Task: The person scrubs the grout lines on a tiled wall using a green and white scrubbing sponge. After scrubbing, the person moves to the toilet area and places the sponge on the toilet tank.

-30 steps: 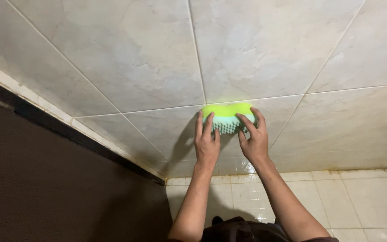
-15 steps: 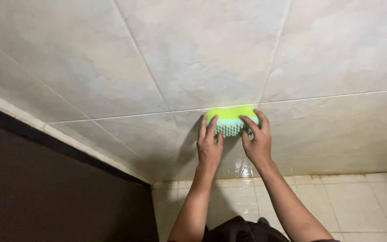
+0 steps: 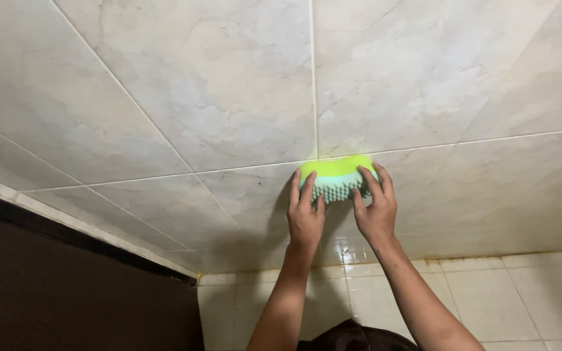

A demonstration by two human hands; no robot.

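A bright green scrub brush (image 3: 337, 170) with pale teal bristles is pressed against a large beige marbled wall tile (image 3: 229, 97), just below a horizontal grout line. My left hand (image 3: 304, 218) grips its left end with fingers spread upward. My right hand (image 3: 376, 211) holds its right end the same way. Both forearms reach up from the bottom of the view. The bristles face down toward my palms.
A dark brown door or panel (image 3: 66, 292) with a pale frame edge (image 3: 86, 224) fills the lower left. Smaller glossy cream tiles (image 3: 489, 292) run along the bottom right. A dark cloth (image 3: 352, 338) shows at the bottom edge.
The brush and both hands stay together on the wall near the grout line; the view has shifted, so they sit a little lower and the vertical grout line now lies above the brush.
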